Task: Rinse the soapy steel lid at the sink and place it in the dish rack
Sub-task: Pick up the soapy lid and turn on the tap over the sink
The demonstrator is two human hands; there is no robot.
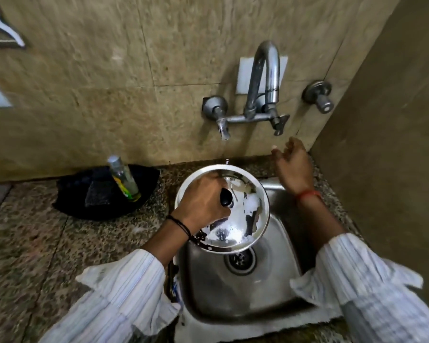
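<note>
Head view, what does the left hand [203, 199] do?
— It grips the black knob [226, 197] of the steel lid [235, 226], holding it foamy over the far left of the sink [278, 280].
— And the right hand [294, 164]?
— Fingers spread, empty, raised near the tap [265, 78], below its right handle [279, 123].

Steel lid [235, 219]: polished metal, mirror-bright, streaked with white foam; knob [225, 198] glossy black, plastic by the look. Sink [278, 280]: brushed stainless steel, dull sheen, wet. Tap [265, 78]: chromed metal, glossy on the spout, duller and spotted at the valves. Wall tiles [109, 95]: beige stone-look, smooth, faint gloss. Countertop [35, 243]: speckled granite, satin. Bottle [124, 178]: clear plastic, shiny. Dish [67, 201] under it: matt black. Scrub pad [97, 196]: dark, coarse. Sleeves [124, 293]: thin striped white cloth, matt.
</note>
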